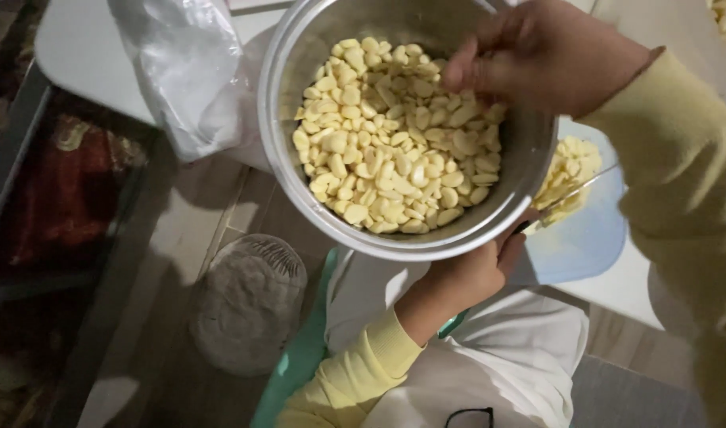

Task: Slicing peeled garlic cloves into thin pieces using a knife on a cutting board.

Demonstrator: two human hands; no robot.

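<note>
While the head camera is looking straight down, these lines are telling what is showing.

Bowl: a round steel bowl (529, 170) is being held up above the person's lap, near the top middle of the view.
Contents: peeled pale-yellow garlic cloves (394, 135) are filling the bowl's bottom in 1 heaped layer.
Left hand: the left hand (470, 273) is gripping the bowl from below at its near rim, its fingers closing on the underside and the thumb pressing the outer wall.
Right hand: the right hand (541, 55) is hovering over the bowl's far right rim, its fingers (466, 75) curling down and bunching together just above the cloves; whether they are pinching a clove I cannot tell.
Sleeves: both arms are wearing yellow sleeves (363, 368).
Blue tray: a pale blue tray (589, 238) is lying just right of the bowl, partly hidden behind it, and is carrying more peeled cloves (569, 170).
Plastic bag: a crumpled clear plastic bag (188, 67) is lying on the white surface (81, 51) to the bowl's left, touching its wall.
Floor: a round mesh-topped container (248, 301) is standing on the floor (180, 230) below the bowl.
Lap: a white cloth (521, 357) is covering the person's lap.
</note>
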